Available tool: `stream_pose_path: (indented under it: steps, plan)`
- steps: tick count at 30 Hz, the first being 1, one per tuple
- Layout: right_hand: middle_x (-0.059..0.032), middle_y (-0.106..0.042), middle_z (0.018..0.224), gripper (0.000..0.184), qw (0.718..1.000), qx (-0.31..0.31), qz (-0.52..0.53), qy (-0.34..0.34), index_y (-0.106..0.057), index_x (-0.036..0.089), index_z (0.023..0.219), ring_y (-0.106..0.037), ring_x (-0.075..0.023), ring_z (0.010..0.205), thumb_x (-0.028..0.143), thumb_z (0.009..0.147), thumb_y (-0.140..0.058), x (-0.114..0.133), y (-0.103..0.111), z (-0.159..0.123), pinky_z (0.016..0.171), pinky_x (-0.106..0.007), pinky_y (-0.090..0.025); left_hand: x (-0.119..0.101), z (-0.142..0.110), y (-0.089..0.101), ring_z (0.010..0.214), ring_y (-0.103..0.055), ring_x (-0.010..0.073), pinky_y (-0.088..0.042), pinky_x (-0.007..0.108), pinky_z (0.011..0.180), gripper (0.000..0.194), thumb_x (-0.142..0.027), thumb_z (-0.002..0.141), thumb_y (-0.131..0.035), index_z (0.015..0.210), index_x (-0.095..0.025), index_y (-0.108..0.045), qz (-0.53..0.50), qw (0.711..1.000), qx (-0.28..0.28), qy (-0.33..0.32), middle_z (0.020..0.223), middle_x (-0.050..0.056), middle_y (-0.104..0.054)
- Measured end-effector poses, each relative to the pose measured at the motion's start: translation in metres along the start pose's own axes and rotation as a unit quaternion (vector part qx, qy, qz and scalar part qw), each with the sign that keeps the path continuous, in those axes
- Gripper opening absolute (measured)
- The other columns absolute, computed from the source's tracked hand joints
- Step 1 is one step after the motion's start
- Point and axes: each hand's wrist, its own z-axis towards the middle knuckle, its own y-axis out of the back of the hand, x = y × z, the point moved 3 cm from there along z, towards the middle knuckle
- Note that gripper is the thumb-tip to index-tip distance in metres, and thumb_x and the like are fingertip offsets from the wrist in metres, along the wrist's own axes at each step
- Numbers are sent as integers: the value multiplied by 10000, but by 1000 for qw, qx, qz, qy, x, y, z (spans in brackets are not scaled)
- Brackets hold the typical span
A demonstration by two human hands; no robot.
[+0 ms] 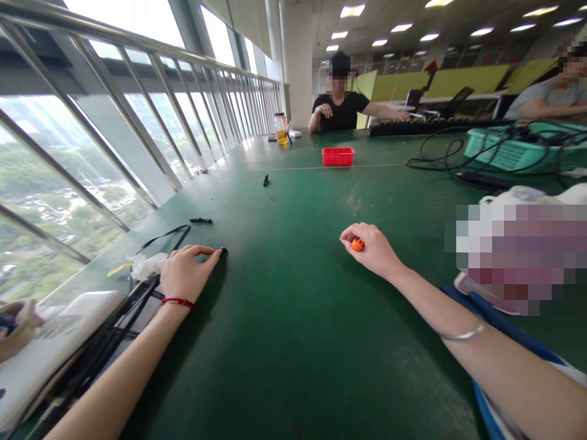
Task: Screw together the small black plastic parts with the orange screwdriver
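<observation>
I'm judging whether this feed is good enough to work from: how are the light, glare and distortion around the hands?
Head view: daylight from the windows puts a pale sheen on the green table; the railing bends with wide-angle distortion. The right hand, closed on a small orange object, and the left hand, touching a small black piece, are sharp. Pixelated blocks hide things at right.

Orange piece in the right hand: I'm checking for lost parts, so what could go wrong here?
The right hand only pinches the small orange piece; it could slip and roll across the green table. The left hand touches a tiny black part, easily flicked toward the railing edge.
</observation>
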Motion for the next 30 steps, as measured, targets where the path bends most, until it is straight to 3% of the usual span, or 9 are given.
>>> stream_pose_path:
  steps: [5,9,14,17,21,24,27,30]
  plan:
    - [-5,-620,713,85,1000,2,-3,2,-571,216,740,-561,-169,704,143,763,-535,1,0,0,729,-330,-401,1,0,-2,917,-586,249,-418,298,718,370,-528,776,-528,868,-219,-708,-6,1000,11,4,959,45,-682]
    - [-3,-621,710,86,1000,-1,-6,2,-572,222,735,-562,-171,706,146,761,-541,0,0,0,722,-327,-404,3,0,-2,992,-567,277,-419,345,812,383,-532,766,-533,882,-211,-707,13,1000,15,-15,999,62,-673]
    - [-14,-594,699,80,999,-39,6,1,-556,231,733,-532,-182,698,177,787,-531,3,4,1,694,-327,-419,-4,0,-7,991,-561,283,-414,364,864,326,-480,765,-544,836,-211,-713,-9,999,2,-43,965,67,-670]
    - [-22,-558,688,97,996,-85,9,3,-542,233,753,-500,-188,709,236,844,-508,8,11,1,698,-328,-422,-33,-6,-13,938,-568,257,-424,345,846,289,-459,759,-565,810,-211,-704,-94,988,37,-120,908,54,-675]
    - [-50,-581,788,111,988,-156,-8,-12,-549,228,807,-516,-203,790,313,865,-508,10,19,0,753,-344,-430,-101,-20,-20,910,-567,225,-434,344,828,230,-404,780,-583,818,-210,-701,-196,940,132,-245,903,40,-679]
    - [-68,-575,870,149,982,-186,-22,-38,-559,232,840,-532,-215,841,368,859,-503,8,22,-3,773,-352,-434,-145,-27,-26,900,-557,219,-436,352,818,173,-344,784,-605,818,-203,-699,-230,920,133,-289,885,43,-679]
    - [-60,-571,817,210,979,-187,-37,-74,-572,235,863,-542,-216,789,423,853,-479,5,23,-4,720,-342,-427,-168,-30,-41,900,-551,232,-439,372,815,135,-312,777,-619,792,-199,-692,-232,911,135,-315,879,54,-673]
    - [-14,-551,609,282,979,-147,-15,-140,-580,242,815,-535,-201,611,478,855,-431,4,20,-5,592,-317,-384,-171,-34,-57,900,-548,233,-440,384,835,134,-308,779,-618,798,-194,-687,-238,904,142,-325,896,64,-660]
